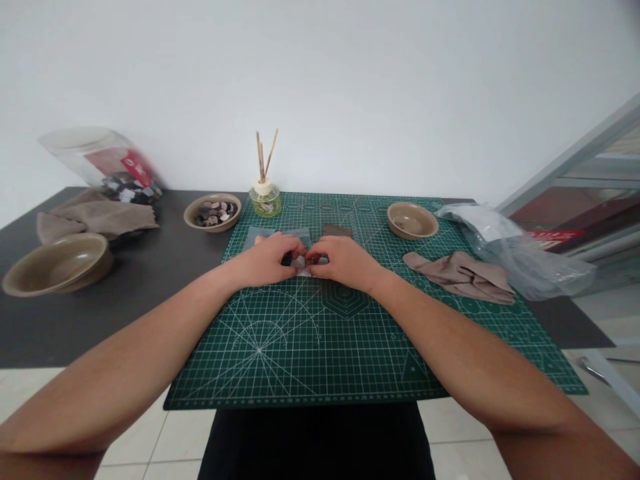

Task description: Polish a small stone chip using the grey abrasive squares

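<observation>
My left hand (270,259) and my right hand (345,260) meet over the middle of the green cutting mat (290,373). Fingers and thumbs of both are pinched on a small pale, crinkled piece (302,265), perhaps thin plastic or paper. Most of it is hidden by the fingertips, so its kind does not show. Just behind the hands lie flat bluish-grey pieces (257,235), partly covered by my left hand. A brown flat piece (337,230) lies behind my right hand.
A reed diffuser (266,199), a bowl of dark and light discs (213,212) and another bowl (413,221) stand behind. To the right lie a brown cloth (463,275) and a plastic bag (525,250). Leftward are a large bowl (60,263), a cloth (100,217) and a clear container (105,157).
</observation>
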Demonstrator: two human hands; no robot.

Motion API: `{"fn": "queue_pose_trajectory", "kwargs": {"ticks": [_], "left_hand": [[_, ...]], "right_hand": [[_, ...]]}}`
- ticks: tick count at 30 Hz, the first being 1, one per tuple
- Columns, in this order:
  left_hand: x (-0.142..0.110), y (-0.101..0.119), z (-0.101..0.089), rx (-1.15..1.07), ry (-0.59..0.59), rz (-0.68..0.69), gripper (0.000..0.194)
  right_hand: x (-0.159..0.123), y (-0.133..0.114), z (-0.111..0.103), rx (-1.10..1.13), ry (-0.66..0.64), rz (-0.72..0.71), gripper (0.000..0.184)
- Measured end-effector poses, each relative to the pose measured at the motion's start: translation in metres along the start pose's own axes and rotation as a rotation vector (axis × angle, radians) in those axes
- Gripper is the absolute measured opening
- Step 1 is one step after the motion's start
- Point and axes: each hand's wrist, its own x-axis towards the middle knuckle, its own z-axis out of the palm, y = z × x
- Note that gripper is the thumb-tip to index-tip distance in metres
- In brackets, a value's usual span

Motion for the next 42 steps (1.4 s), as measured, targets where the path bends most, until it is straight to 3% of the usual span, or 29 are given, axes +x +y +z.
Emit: {"fn": "queue_pose_trajectory", "kwargs": {"ticks": [8, 15, 23, 29, 38, 42], "left_hand": [[0.0007, -0.0007, 0.0008, 0.003, 0.0, 0.04, 0.021], [-0.0009, 0.0027, 0.0003, 0.011, -0.011, 0.025, 0.02], [-0.0002, 0.0019, -0.0002, 0.007, -0.017, 0.034, 0.019], [0.0, -0.0009, -0.0007, -0.009, -0.028, 0.026, 0.021], [-0.0003, -0.002, -0.0027, -0.005, -0.026, 0.06, 0.022], [0.0004, -0.0028, -0.0012, -0.013, -0.008, 0.06, 0.021]], "right_hand": [[-0.0033, 0.0016, -0.0058, 0.027, -0.026, -0.009, 0.011], [-0.0024, 0.0042, -0.0049, -0.061, 0.008, 0.044, 0.016], [0.0011, -0.0003, -0.0011, -0.084, -0.023, 0.02, 0.024], [-0.0009, 0.0002, -0.0044, -0.047, -0.05, -0.016, 0.019], [-0.0046, -0.0023, -0.0086, -0.02, -0.007, 0.111, 0.015], [-0.0019, -0.0045, -0.0033, -0.056, 0.013, 0.102, 0.016]]}}
